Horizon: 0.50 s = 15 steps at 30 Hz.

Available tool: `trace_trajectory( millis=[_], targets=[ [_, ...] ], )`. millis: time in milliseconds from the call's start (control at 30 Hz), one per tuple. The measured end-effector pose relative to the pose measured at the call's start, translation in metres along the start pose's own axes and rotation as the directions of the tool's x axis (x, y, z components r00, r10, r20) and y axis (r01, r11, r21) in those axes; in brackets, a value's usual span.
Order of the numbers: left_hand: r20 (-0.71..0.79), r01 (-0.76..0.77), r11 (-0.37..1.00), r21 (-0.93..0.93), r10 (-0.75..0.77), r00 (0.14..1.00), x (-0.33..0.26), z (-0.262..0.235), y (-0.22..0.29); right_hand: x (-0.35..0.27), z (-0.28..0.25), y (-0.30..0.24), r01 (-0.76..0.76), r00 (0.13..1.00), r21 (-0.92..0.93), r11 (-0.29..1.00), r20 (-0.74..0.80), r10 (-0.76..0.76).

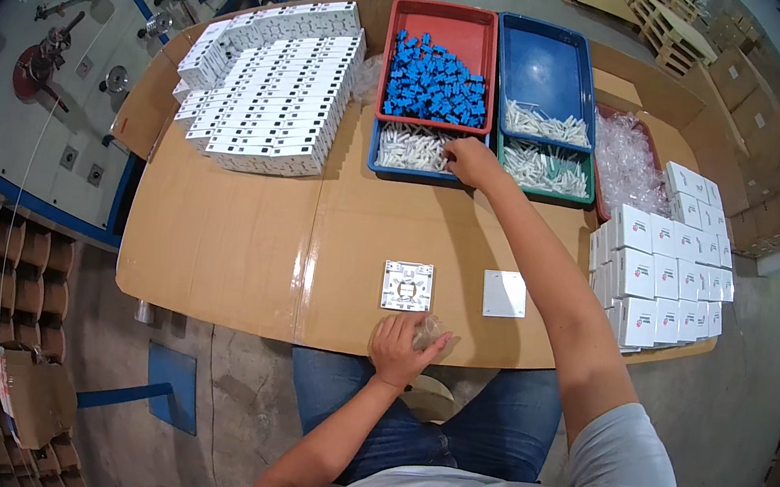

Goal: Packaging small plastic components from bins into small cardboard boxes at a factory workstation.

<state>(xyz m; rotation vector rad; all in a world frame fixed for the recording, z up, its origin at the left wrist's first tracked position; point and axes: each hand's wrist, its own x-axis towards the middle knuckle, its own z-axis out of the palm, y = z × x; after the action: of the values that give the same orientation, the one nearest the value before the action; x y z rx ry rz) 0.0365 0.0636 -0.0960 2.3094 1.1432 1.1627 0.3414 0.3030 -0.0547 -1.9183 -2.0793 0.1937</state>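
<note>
My right hand (474, 163) reaches into the right end of a low blue tray (424, 175) of small white slender pieces (409, 148). Its fingers are drawn together there, and what they pinch is too small to make out. Near the front edge of the cardboard, my left hand (399, 347) curls round a crumpled clear plastic bag (431, 332). Just beyond those fingers lies a square white frame-like fitting (407, 287), its inner structure facing up. A flat white square plate (504, 294) rests to the right of it, beneath my right forearm.
Stacked white boxes (272, 90) fill the back left, and more white boxes (667, 270) stand at the right. A red tray (444, 22) holds blue pieces. Beside it are a blue tray (546, 67) and a green-rimmed tray (554, 198) with white pieces. Clear plastic (633, 157) heaps up nearby.
</note>
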Motion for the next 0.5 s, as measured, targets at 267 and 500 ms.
trace_trajectory(
  millis=[267,500],
  targets=[
    [0.002,-0.008,1.0,-0.025,0.009,1.0,-0.003,0.0,0.001,-0.008,-0.007,0.012,-0.034,0.968,0.289,0.957,-0.229,0.104],
    [-0.046,0.035,0.998,-0.06,-0.038,0.998,-0.006,-0.002,-0.006,-0.058,-0.016,-0.035,-0.106,0.93,0.47,0.876,-0.266,0.255]
  ],
)
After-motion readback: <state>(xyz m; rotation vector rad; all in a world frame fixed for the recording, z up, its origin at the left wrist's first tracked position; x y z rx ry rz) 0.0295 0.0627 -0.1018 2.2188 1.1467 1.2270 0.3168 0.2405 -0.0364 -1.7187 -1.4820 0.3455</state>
